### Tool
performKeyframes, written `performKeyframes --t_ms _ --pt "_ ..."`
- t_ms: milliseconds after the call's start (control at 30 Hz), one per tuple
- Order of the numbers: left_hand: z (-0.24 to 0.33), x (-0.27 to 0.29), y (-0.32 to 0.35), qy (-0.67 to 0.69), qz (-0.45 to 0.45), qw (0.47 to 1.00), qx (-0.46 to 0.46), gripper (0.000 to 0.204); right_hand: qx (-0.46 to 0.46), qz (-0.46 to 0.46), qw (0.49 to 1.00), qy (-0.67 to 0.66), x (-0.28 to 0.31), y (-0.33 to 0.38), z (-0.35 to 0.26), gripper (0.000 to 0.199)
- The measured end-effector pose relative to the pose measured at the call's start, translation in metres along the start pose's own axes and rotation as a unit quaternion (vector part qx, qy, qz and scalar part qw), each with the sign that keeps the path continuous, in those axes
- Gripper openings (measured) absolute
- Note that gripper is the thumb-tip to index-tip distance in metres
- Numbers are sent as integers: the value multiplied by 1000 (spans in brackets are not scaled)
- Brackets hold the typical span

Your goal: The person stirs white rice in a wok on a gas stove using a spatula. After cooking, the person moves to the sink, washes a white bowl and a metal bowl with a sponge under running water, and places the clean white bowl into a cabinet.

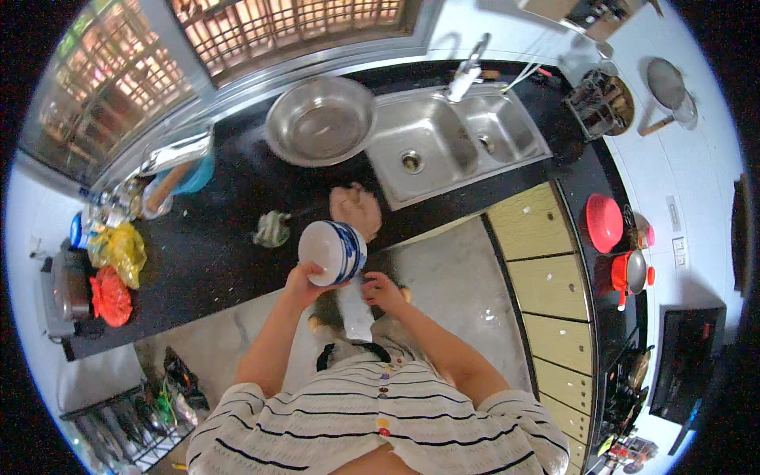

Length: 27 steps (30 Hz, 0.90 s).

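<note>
My left hand [304, 286] grips white bowls with blue bands [323, 250], which look nested in one another. They are tilted on their side above the front edge of the black counter, the white inside facing left, my thumb at the rim. Just right of the bowls is my right hand [385, 293], its fingers loosely bent and apart, with nothing seen in them. A crumpled pinkish-tan cloth [356, 207] lies on the counter beyond the bowls. To its left sits a bunched grey-green rag [272, 229].
A wide metal basin [323, 127] stands beside the double steel sink [431, 188]. Yellow [125, 252] and red [111, 298] plastic bags lie at the counter's left end. Along the right counter are a red bowl [604, 222] and a red-handled pan [636, 273].
</note>
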<state>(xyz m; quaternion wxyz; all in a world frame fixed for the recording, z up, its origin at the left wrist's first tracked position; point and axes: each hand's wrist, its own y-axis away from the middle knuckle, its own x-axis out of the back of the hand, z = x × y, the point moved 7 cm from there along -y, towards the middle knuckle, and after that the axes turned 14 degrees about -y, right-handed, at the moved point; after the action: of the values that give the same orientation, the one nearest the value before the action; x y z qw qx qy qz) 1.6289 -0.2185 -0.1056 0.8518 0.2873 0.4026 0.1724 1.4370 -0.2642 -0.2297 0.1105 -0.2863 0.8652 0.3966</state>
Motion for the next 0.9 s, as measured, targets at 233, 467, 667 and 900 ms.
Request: performKeyframes --t_ms 233,467,667,900 --pt "-26 -129 -114 69 -44 997 -13 75 270 163 945 82 209 13 -197 28" --pt "-9 -222 -225 110 -94 989 -2 79 317 199 904 209 272 -59 -365 29" --pt "22 -264 -308 105 -85 991 14 75 387 181 851 307 266 -110 -452 41" --pt "48 -278 -373 93 -118 988 -43 74 426 197 626 623 269 -234 -592 65"
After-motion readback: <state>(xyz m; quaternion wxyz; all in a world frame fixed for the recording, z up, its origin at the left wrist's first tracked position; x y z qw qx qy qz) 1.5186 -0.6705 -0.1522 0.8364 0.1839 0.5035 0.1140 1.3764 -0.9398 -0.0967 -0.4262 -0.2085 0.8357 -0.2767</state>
